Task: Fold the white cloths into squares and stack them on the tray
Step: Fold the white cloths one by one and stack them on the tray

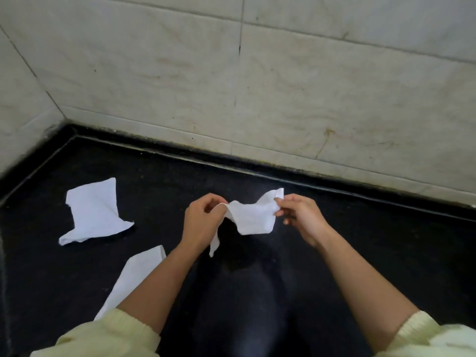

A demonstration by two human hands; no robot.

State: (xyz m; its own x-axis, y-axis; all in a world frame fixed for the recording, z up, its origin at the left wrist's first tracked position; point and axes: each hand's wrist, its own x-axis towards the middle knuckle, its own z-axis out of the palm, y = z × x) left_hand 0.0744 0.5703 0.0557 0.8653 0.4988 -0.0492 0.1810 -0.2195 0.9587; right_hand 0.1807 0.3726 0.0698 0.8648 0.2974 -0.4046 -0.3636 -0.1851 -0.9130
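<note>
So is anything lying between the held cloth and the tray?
Cannot say: no tray is in view. Both the left hand and right hand grip the held cloth above bare black counter; two loose cloths lie left.

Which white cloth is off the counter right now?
The cloth stretched between the left hand and right hand; the other two lie on the black counter.

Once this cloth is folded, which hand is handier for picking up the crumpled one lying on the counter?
Probably the left hand. The crumpled cloth lies on the counter to its left, while the right hand would have to cross over. Both now pinch the held cloth.
</note>
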